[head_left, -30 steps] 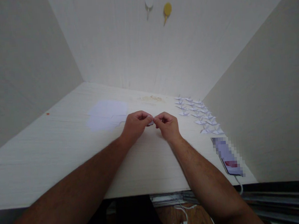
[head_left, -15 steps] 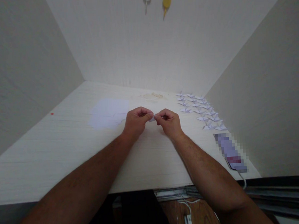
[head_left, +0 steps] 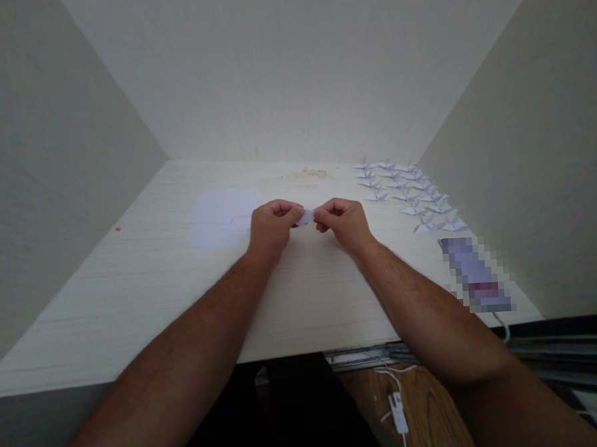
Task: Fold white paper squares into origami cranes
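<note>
A small folded piece of pale paper [head_left: 305, 216] is pinched between my left hand [head_left: 271, 228] and my right hand [head_left: 346, 224], just above the light wooden desk [head_left: 156, 284]. Both hands are closed, fingertips meeting at the paper from either side. A stack of flat pale paper sheets [head_left: 221, 217] lies on the desk just left of my left hand. Several finished small paper cranes [head_left: 410, 194] stand in rows at the back right of the desk.
A blurred-out phone-like object [head_left: 476, 274] with a white cable lies near the desk's right front corner. Walls close the desk in on the left, back and right. A white plug and cable [head_left: 395, 405] lie on the floor below the front edge.
The view has tilted down, so the two items hanging on the back wall have left the frame. My hands have drawn slightly apart on the paper, which shows a little more between them.
</note>
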The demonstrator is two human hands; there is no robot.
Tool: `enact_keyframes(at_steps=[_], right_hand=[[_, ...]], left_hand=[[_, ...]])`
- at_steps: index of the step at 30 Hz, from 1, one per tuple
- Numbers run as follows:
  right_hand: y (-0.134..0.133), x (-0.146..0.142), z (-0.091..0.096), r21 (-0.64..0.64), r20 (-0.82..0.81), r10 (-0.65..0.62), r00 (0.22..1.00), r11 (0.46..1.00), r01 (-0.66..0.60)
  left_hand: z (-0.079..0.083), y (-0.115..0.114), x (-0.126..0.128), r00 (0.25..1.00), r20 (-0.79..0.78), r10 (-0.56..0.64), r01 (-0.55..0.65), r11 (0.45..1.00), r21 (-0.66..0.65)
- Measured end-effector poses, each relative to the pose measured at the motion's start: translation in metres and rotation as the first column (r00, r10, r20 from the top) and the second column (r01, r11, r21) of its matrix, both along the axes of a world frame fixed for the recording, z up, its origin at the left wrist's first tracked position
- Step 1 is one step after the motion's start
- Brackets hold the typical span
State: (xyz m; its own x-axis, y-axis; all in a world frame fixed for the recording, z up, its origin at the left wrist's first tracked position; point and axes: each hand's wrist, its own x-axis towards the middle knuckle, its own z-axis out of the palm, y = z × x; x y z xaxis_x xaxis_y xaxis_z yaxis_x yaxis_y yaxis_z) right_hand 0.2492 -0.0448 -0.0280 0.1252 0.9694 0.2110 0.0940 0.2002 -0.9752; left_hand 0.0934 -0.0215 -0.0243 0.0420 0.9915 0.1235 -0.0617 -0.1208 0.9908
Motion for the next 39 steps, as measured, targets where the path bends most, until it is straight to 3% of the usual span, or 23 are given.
enact_keyframes(at_steps=[6, 11, 15, 21, 30, 39], right_hand=[[0.001, 0.003, 0.001, 0.031, -0.002, -0.027, 1.000, 0.999, 0.027], [0.000, 0.001, 0.004, 0.045, 0.002, -0.022, 1.000, 0.999, 0.021], [0.000, -0.001, 0.001, 0.031, 0.119, 0.001, 0.993, 1.000, -0.004], [0.001, 0.002, -0.004, 0.077, 0.283, 0.038, 0.958, 0.995, -0.062], [0.002, 0.002, 0.003, 0.149, 0.380, -0.014, 0.925, 0.988, -0.046], [0.006, 0.001, -0.002, 0.139, 0.336, -0.078, 0.938, 0.990, 0.033]], left_hand=[[0.002, -0.003, 0.001, 0.989, 0.050, -0.136, 0.139, 0.988, -0.064], [-0.001, -0.001, 0.002, 0.996, -0.014, -0.091, 0.091, 0.996, -0.006], [-0.004, 0.002, 0.002, 0.997, -0.014, -0.074, 0.074, 0.997, 0.021], [0.002, 0.001, 0.000, 0.984, -0.165, -0.068, 0.080, 0.995, 0.066], [0.007, 0.005, -0.002, 0.991, -0.103, -0.084, 0.095, 0.990, 0.100], [0.003, 0.003, -0.005, 0.970, -0.121, -0.210, 0.202, 0.976, -0.074]])
